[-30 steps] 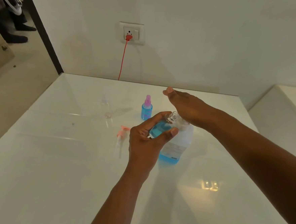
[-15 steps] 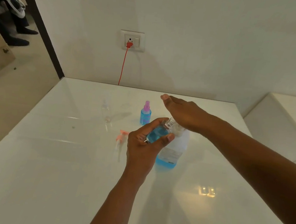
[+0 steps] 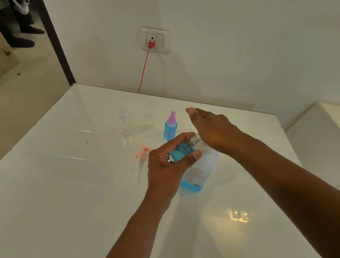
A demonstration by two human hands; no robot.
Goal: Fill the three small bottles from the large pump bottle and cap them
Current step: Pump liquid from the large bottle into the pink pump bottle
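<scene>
My left hand [image 3: 167, 165] grips the light, slick small bottle [image 3: 183, 151] mid-body; my flat right hand [image 3: 211, 127] presses the large pump bottle [image 3: 200, 171] beneath.

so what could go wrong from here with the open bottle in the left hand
1. The small bottle gripped by the left hand is uncapped, tilted and holds blue liquid; tipped further, it could spill onto the white table.
2. The right hand presses the large pump bottle, whose outlet is hidden, so a squirt may miss the narrow neck.
3. The clear empty bottle could be knocked over.
</scene>
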